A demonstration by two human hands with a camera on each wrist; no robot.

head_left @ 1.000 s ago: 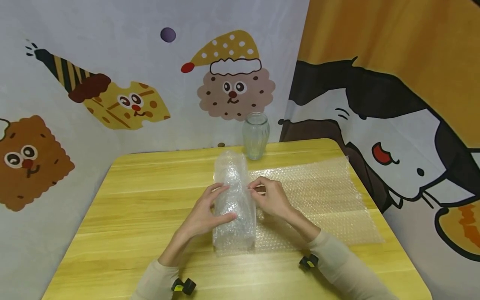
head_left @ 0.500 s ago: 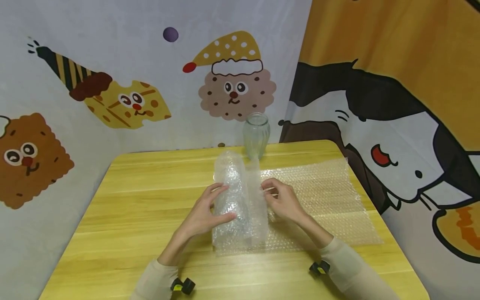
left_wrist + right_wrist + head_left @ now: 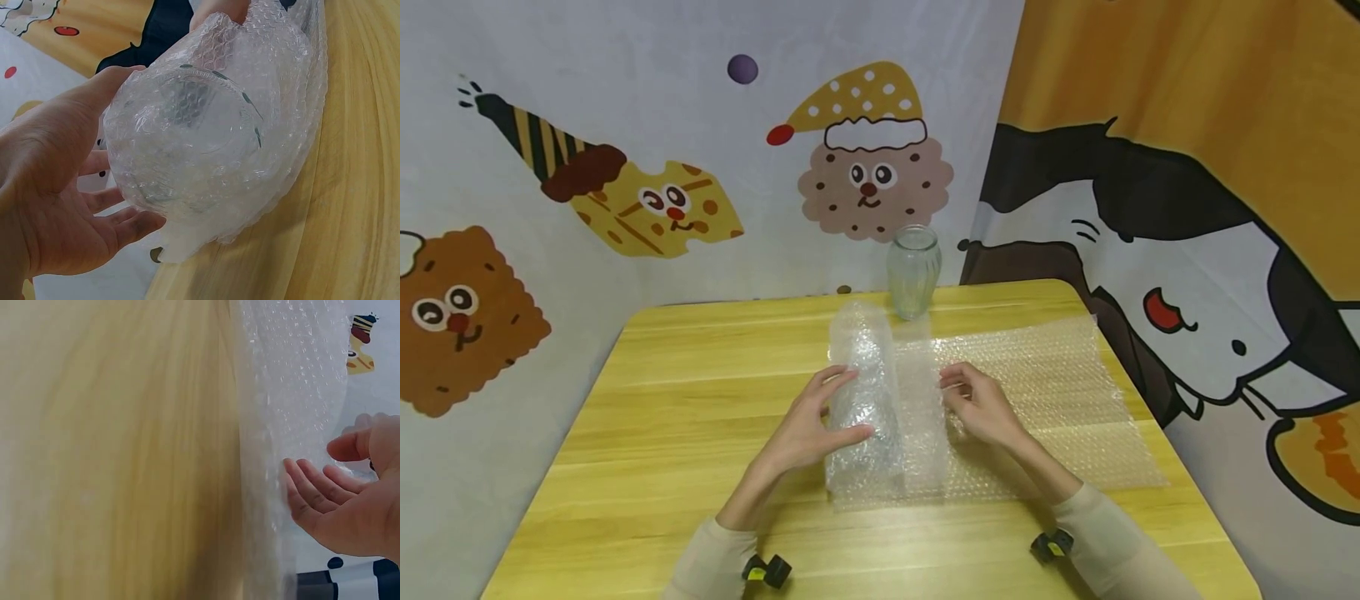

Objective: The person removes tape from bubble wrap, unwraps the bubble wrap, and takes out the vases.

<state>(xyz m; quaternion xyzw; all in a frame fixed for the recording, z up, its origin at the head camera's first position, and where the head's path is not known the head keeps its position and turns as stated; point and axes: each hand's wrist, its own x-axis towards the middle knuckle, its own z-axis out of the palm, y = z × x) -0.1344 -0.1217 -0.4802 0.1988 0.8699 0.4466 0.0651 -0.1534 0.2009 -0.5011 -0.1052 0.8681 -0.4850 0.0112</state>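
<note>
A clear glass vessel rolled in bubble wrap (image 3: 867,333) lies lengthwise at the middle of the table. My left hand (image 3: 801,429) holds it from the left, thumb over the top and fingers along the side. Through the plastic, the left wrist view shows the vessel's round glass end (image 3: 187,134) with green marks. To the right, a loose flap of bubble wrap (image 3: 921,433) lies over the flat sheet (image 3: 1060,392). My right hand (image 3: 985,410) is by the flap's right edge. In the right wrist view its fingers (image 3: 312,487) reach toward the wrap, thumb apart from them.
A clear ribbed glass vase (image 3: 913,275) stands upright near the table's back edge, just behind the roll. The sheet stretches toward the right side of the wood-patterned table (image 3: 662,417). Printed cartoon cloths (image 3: 685,108) hang behind and beside it.
My right hand has moved right from the roll, and the flap it pinched has unfolded from the roll onto the sheet. My left hand has stayed in place.
</note>
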